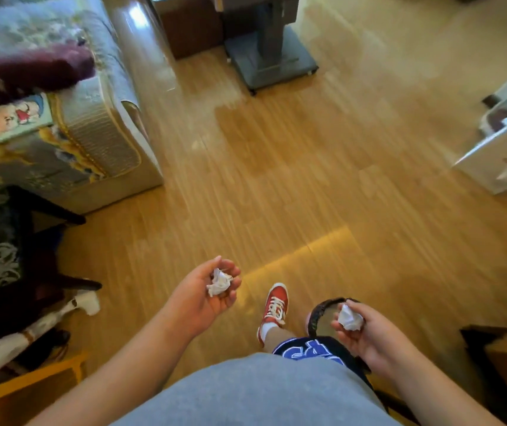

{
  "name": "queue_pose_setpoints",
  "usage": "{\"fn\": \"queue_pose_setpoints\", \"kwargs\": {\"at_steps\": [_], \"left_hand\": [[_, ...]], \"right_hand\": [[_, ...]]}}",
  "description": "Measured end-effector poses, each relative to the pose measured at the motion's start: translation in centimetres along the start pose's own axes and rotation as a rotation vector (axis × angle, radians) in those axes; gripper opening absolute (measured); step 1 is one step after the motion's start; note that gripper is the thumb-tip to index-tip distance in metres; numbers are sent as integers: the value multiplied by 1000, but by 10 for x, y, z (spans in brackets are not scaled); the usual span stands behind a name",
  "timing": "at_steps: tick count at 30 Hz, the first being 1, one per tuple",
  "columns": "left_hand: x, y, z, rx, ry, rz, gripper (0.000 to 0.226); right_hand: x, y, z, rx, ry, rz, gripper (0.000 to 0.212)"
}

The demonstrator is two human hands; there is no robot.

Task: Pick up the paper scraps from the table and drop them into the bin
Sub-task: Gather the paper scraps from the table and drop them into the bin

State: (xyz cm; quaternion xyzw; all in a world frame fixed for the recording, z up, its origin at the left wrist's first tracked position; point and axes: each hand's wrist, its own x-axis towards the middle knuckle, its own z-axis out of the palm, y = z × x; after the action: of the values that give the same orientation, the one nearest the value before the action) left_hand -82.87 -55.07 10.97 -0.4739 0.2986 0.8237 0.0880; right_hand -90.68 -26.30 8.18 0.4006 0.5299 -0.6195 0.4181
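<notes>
Glossy wood-look floor (307, 179) — crumpled white paper scraps (219, 282) — grey matt cloth shirt (255, 392).

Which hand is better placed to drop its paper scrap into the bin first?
Right. The right scrap, gripped in the right hand, is at the dark rim of what seems the bin; the left scrap, in the left hand, is over bare floor, farther away.

- Left hand (206, 298), lower centre: palm up, fingers curled round a crumpled white paper scrap (219, 282).
- Right hand (366, 330), lower right: fingers pinching a second paper scrap (350, 317).
- Bin (315, 315): round, dark rim, directly behind the right hand, partly hidden.
- Red shoe (275, 305): between the hands, on wooden floor (307, 179).
- Patterned sofa (92, 133): upper left.
</notes>
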Motion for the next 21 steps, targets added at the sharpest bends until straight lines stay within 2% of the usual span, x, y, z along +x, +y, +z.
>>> {"fn": "queue_pose_setpoints", "kwargs": {"at_steps": [5,13,21], "left_hand": [[37,60,38,6,21,-3,25],[89,135,53,22,77,-20,23],[184,233,107,145,19,-106,21]], "right_hand": [[29,-72,35,33,-30,-10,17],[65,-189,126,-14,-127,-124,18],[98,-286,188,110,-82,-151,15]]}}
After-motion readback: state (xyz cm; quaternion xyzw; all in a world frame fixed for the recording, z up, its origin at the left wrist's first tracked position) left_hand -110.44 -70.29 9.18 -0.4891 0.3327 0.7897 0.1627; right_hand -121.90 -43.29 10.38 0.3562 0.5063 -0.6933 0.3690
